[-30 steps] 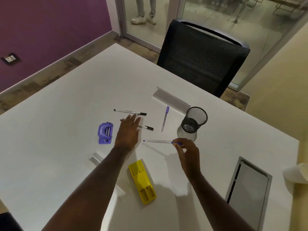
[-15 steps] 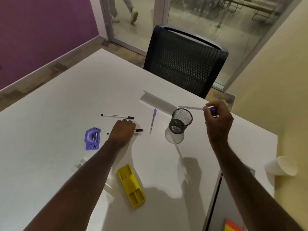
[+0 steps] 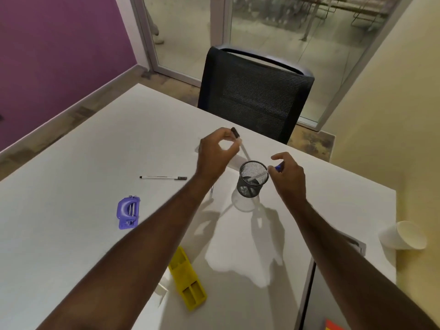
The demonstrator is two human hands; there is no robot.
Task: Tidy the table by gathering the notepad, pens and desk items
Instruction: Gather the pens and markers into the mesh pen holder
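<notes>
right hand (image 3: pixel 289 178) had sunk blue pen (image 3: pixel 259 176) into mesh cup (image 3: pixel 248 190), cap still pinched; left hand (image 3: pixel 213 156) had lifted black pen (image 3: pixel 235 133), pinched, beside cup, so it looked next in.

Black mesh-back chair (image 3: pixel 257 101) pushed up to the far edge of the worktop (image 3: pixel 83 234), back facing the camera. Purple wall (image 3: pixel 59 44) on the left with a pale skirting board, cream wall (image 3: pixel 392 103) on the right. Wood-look floor (image 3: pixel 71 115) runs between the purple wall and the worktop. Glass partition (image 3: pixel 297 32) with a framed glass door (image 3: pixel 185 32) behind the chair; someone's light shoe (image 3: pixel 158 36) and blurred furniture legs (image 3: pixel 333 10) show beyond it. White paper cup (image 3: pixel 402 238) lies on its side near the worktop's right edge. Grey hatch panel (image 3: pixel 333 294) sits in the worktop, bottom right.
</notes>
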